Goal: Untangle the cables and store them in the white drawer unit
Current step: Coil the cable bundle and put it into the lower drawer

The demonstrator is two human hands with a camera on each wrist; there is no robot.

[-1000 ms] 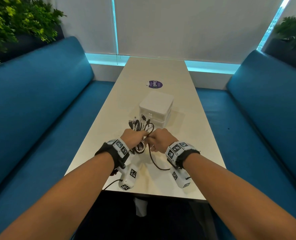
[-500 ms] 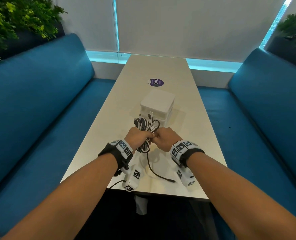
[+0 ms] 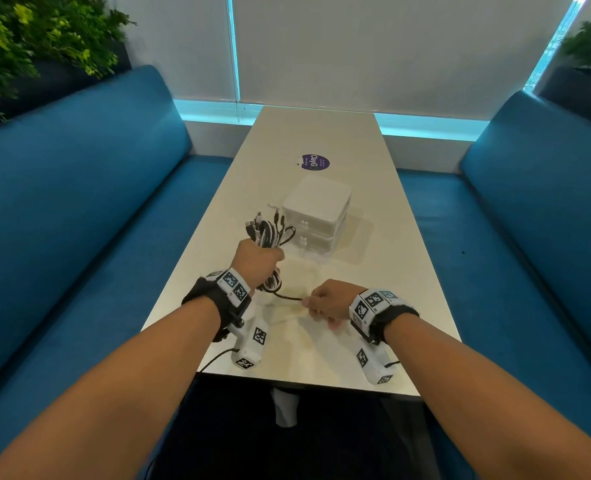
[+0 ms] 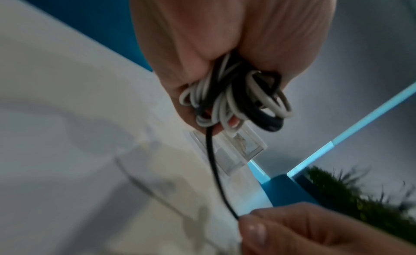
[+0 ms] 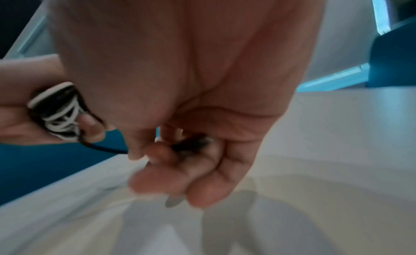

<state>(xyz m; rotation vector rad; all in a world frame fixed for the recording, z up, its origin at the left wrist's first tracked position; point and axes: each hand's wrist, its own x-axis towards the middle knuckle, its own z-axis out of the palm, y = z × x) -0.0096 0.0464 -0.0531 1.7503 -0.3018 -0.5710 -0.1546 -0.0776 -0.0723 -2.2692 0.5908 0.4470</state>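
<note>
My left hand grips a tangled bundle of black and white cables above the table, with plug ends sticking up past the fist. The bundle's loops hang out below the fist in the left wrist view. One black cable runs from the bundle to my right hand, which pinches its end between thumb and fingers, low over the table. The white drawer unit stands just beyond the bundle, its drawers shut.
The long white table runs away from me between two blue sofas. A purple round sticker lies beyond the drawer unit. Plants stand behind the left sofa.
My hands were together on the bundle; now the right hand has pulled back toward me and to the right, drawing one black cable out. The left hand has lifted the bundle slightly.
</note>
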